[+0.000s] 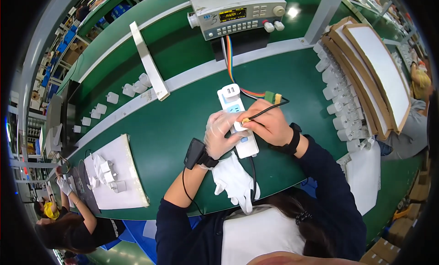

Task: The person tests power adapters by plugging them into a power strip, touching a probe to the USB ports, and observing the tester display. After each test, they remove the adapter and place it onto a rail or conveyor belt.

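A white power strip (247, 149) lies on the green table in front of me, with a white USB charger (230, 91) plugged into its far end. My left hand (218, 135), in a thin clear glove, closes around a second white charger (238, 126) over the strip. My bare right hand (270, 126) pinches a small yellow plug (246, 120) at that charger's face; whether it is fully seated I cannot tell. A black cable (270, 108) loops from the plug to a green connector (270, 97) with a rainbow ribbon cable (229, 59). A white glove (234, 177) lies nearest my left wrist.
A bench test meter (238, 18) with a lit screen stands at the back. Several chargers (336, 93) line the right side beside stacked cardboard trays (366, 73). More chargers (107, 172) rest on a white board (132, 192) at left. A co-worker's gloved hand (64, 186) is farther left.
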`<state>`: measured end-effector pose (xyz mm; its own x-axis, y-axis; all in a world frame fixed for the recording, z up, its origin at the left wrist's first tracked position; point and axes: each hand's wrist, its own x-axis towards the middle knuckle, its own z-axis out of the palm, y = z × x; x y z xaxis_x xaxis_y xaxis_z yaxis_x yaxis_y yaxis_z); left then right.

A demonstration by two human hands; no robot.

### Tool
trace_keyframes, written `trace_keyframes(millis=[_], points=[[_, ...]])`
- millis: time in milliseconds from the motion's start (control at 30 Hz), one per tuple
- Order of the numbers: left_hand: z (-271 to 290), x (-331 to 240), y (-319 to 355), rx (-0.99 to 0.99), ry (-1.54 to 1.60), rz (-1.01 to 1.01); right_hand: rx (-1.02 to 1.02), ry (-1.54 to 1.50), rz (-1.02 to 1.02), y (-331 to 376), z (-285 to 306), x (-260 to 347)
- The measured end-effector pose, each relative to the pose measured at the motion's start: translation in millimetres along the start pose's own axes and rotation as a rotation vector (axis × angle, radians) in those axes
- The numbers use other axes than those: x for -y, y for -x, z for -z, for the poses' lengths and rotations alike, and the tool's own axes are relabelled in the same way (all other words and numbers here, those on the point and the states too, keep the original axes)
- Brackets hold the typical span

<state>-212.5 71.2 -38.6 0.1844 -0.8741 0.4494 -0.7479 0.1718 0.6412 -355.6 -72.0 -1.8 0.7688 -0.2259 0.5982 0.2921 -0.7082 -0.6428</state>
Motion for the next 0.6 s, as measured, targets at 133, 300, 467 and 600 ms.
trace_keyframes(millis=[133,300,467,600], points=[[-2,-2,0,-0.015,0.007,-0.006,0.009,0.014,-0.019,1,0,7],[4,-6,-1,0.061,0.034,0.039,-0.201,-0.150,0.022,-22,22,26],[5,-5,-8,0.105,0.050,0.038,-0.131,-0.221,-0.219,-52,5,-18],[13,-8,-4,0.107,0.082,0.051,-0.043,-0.070,-0.345,-60,-5,-24]])
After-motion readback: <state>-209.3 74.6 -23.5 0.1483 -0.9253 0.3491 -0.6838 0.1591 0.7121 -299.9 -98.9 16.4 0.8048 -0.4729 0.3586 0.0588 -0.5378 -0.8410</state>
